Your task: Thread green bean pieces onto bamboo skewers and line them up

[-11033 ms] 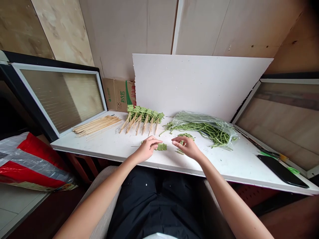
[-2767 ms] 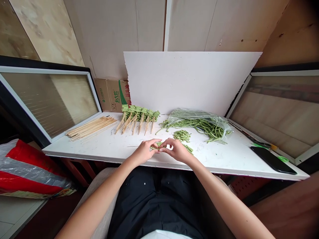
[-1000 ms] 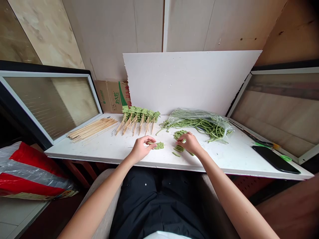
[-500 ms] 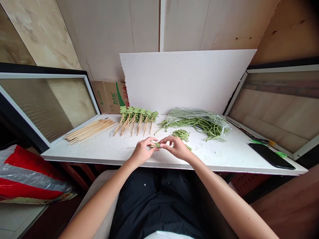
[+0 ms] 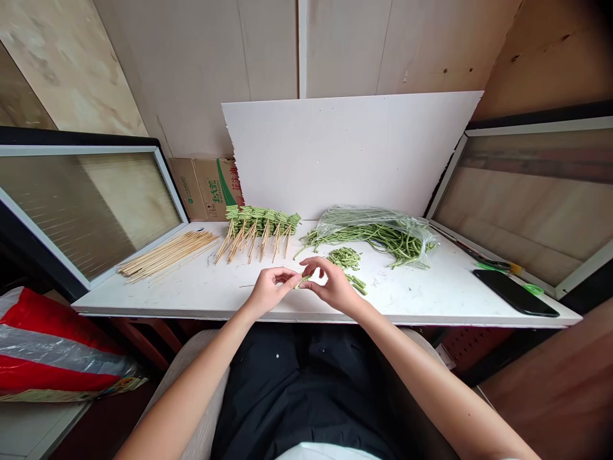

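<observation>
Presumably, careful threading is depending on gentle, even pressure, with the thin, pale wooden skewer (image 5: pixel 246 285) lying level. Over the flat white tabletop (image 5: pixel 421 300), the bare left hand (image 5: pixel 269 292) and right hand (image 5: pixel 331 287) are nearly meeting, both pinching short, cut green bean pieces (image 5: pixel 303 282); the left is hiding the skewer's middle.

Skewered beans (image 5: pixel 263 218) suggest a food-prep corner (image 5: pixel 412 297) (indoors).
</observation>
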`<state>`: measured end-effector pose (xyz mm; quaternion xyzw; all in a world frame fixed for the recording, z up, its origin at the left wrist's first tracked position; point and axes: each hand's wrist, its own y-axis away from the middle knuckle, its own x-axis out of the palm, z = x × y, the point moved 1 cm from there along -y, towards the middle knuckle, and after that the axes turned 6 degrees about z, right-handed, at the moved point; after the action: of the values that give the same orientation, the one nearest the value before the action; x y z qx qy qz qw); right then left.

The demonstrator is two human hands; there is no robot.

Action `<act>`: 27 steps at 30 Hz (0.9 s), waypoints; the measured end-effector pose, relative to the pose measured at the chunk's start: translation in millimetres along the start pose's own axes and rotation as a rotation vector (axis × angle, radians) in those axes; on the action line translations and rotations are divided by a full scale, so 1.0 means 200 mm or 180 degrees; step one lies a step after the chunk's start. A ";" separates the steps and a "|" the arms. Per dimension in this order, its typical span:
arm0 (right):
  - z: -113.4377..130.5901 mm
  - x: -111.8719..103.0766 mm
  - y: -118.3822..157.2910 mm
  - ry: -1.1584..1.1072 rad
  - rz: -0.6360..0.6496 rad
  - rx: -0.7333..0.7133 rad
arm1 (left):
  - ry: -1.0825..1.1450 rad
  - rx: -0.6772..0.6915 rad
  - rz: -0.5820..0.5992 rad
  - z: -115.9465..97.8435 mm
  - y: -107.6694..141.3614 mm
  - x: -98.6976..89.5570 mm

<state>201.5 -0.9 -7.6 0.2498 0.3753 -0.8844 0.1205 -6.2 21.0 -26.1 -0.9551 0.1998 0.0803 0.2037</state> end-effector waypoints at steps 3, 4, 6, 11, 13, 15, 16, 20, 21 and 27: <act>0.02 -0.01 0.00 0.0332 -0.0106 -0.0465 | 0.0090 -0.0022 -0.0007 -0.01 0.00 0.00; 0.02 0.00 0.00 0.0418 -0.0141 -0.0551 | 0.0147 -0.0051 0.0020 -0.01 0.00 0.00; 0.02 0.00 0.00 0.0562 -0.0232 -0.0627 | 0.0248 -0.0143 0.0158 -0.02 0.00 0.00; -0.02 0.00 0.01 0.0704 -0.0341 -0.0688 | 0.0270 -0.0198 0.0221 -0.03 0.00 -0.01; -0.02 -0.01 0.01 0.0742 -0.0205 -0.0766 | 0.0120 -0.0131 0.0175 -0.03 0.00 -0.02; -0.01 -0.02 0.01 0.0825 -0.0099 -0.0843 | -0.0038 -0.0052 0.0169 -0.03 0.00 -0.03; -0.01 -0.02 0.01 0.0877 -0.0073 -0.0865 | -0.0097 -0.0006 0.0180 -0.03 0.00 -0.03; 0.00 -0.03 0.00 0.1009 -0.0129 -0.0862 | -0.0226 0.0090 0.0210 -0.05 0.01 -0.02; 0.00 -0.03 0.00 0.1020 -0.0129 -0.0856 | -0.0259 0.0073 0.0209 -0.05 0.01 -0.02; 0.01 -0.04 0.00 0.1062 -0.0110 -0.0793 | -0.0170 -0.0010 0.0288 -0.06 0.01 0.00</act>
<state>206.6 -2.2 -1.8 0.3695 0.5008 -0.7795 0.0714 -5.8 13.3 -16.8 -0.9429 0.2372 0.1152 0.2036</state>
